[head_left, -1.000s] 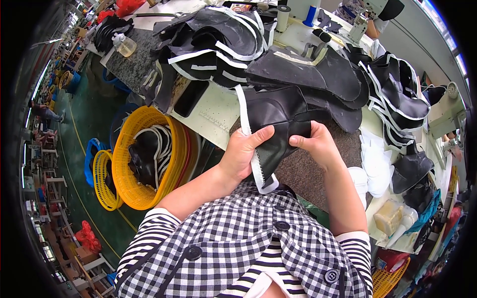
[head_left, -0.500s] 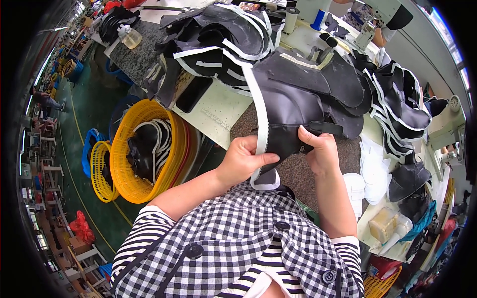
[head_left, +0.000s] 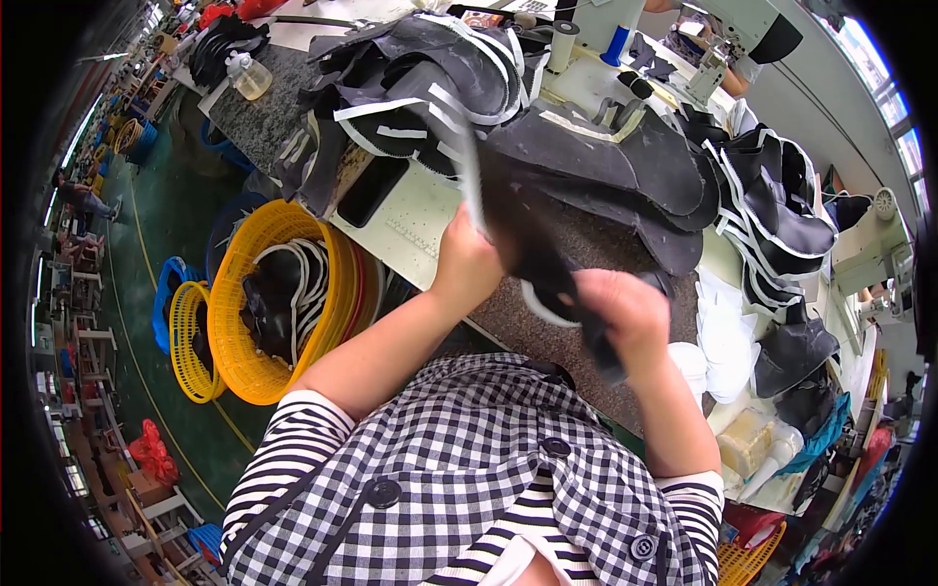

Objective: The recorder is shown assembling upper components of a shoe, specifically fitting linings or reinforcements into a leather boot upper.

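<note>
Between my two hands is a black leather boot upper with a white zipper edge, tilted and smeared by motion. My left hand is closed on its left side, beside the zipper. Closed round the lower right part is my right hand; its fingertips are blurred. Beyond the piece lie stacked black panels on the table. A pile of black uppers with white zippers sits to their left, and a second zippered pile is at the right.
Yellow baskets stand at the table's left, the larger holding zippered pieces. A phone, a bottle, a white thread spool, a blue spool and white pads lie about. Another person's arm shows by a sewing machine.
The boot upper has turned and swung, its lower end now down to the right and its white zipper edge up left. My left hand has risen; my right hand has turned over.
</note>
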Motion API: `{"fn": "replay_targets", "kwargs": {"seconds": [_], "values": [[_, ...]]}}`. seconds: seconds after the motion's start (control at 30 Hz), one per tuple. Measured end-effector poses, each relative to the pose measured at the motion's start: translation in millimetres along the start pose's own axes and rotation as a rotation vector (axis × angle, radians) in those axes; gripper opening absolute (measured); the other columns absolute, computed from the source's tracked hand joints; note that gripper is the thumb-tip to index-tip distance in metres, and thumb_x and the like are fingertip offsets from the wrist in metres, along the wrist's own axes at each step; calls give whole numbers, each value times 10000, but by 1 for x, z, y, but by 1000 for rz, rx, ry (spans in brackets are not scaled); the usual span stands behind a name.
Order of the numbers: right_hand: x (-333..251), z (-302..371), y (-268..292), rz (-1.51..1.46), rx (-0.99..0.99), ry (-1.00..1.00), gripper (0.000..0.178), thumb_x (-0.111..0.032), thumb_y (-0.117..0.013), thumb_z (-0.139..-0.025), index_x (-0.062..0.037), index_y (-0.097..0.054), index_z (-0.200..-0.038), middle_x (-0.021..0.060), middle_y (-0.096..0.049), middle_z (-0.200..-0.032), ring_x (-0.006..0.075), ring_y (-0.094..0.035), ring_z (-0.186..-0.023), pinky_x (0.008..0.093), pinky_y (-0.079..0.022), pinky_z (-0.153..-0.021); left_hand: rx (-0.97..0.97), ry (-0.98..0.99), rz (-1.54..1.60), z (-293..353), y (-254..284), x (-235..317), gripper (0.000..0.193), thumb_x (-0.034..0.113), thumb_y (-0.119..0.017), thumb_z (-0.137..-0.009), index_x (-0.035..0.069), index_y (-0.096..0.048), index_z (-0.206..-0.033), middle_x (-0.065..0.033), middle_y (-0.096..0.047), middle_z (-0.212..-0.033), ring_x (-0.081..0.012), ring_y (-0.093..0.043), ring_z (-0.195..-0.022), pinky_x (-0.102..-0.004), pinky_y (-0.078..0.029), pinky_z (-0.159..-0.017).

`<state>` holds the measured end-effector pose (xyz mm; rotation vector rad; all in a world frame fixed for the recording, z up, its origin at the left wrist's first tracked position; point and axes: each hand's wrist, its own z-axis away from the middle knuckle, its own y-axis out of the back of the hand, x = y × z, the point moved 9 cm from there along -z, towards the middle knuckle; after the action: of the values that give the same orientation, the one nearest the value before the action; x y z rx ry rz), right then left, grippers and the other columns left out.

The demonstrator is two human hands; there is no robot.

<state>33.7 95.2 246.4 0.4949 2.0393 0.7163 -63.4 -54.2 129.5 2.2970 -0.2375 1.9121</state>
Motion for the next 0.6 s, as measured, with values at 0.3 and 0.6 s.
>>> {"fn": "replay_targets", "kwargs": {"seconds": [0.3, 0.6], "values": [[-12, 62, -47, 196, 59, 403, 336, -145, -694, -648, -188, -752, -976, -16, -534, -829, 175, -571, -794, 318, -499, -711, -532, 967, 955, 42, -48, -22, 344, 178, -600, -951, -16, -521, -1225, -78, -657, -998, -129, -651, -829, -276, -547, -734], [16, 41, -12, -66, -97, 76, 171, -131, -644, -729, -122, -703, -890, 57, -684, -847, 215, -667, -852, 376, -506, -813, -573, 743, 590, 68, -82, -46, 336, 23, -603, -899, -13, -503, -1218, -111, -661, -1017, -164, -673, -871, -282, -562, -767]]}}
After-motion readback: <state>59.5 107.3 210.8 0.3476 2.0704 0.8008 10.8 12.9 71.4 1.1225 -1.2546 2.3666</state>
